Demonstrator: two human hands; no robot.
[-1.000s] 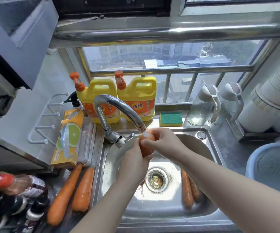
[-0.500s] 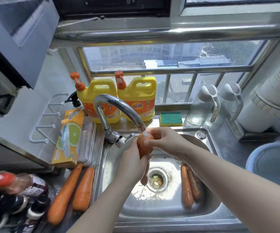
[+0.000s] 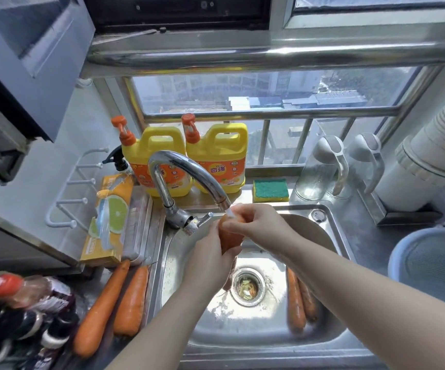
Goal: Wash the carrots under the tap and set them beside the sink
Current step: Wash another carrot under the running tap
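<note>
Glossy polished metal tap point(image 3: 186, 169) and sink point(image 3: 330, 265); shiny yellow plastic bottles point(image 3: 217, 156); rough green sponge point(image 3: 270, 189).

Both forearms reach forward and converge at the middle of the frame. The left hand point(image 3: 210, 252) curls its fingers in a closed grip, palm turned inward. The right hand point(image 3: 258, 222) sits just above it, fingers bent and pinching, touching the left.

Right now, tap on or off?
On: a white stream leaves the tap spout onto the carrot held by both hands.
</note>
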